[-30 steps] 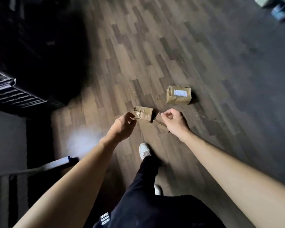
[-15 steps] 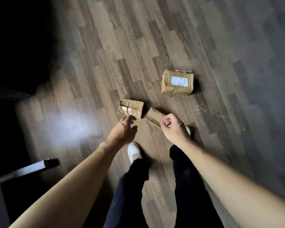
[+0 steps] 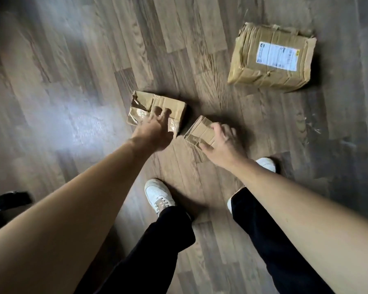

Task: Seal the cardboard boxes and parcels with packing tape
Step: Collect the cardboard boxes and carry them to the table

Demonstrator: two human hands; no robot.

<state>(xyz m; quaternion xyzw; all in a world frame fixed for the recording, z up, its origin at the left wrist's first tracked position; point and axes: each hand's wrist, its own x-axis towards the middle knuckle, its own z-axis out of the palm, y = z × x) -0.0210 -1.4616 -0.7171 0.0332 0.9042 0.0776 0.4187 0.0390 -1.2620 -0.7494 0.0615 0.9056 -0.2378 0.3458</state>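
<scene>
Hands are both low over two small parcels that lie on the floor [image 3: 72, 81]. The left hand [image 3: 155, 132] is wide, its fingers straight and spread over the top of the left parcel [image 3: 176, 106]; I cannot tell if the fingertips touch the cardboard or are just above it. This parcel is crumpled, with a torn flap at its far left corner and shiny tape on its near side. The right hand [image 3: 224, 145] is also wide, with the thumb at the near edge of the right parcel [image 3: 201, 129] and the other fingers spread at its far right side; no firm grip shows. The right parcel lies turned at an angle, just beside the left parcel but apart from it. Farther away, to the right, the big parcel [image 3: 272, 73] lies on the floor, wrapped in brown tape, with a white label [image 3: 277, 57] on top. Below the hands stand two white shoes [image 3: 157, 193] and black trousers [image 3: 168, 240]. At the left edge there is a dark object [image 3: 11, 200], too unclear to name.
</scene>
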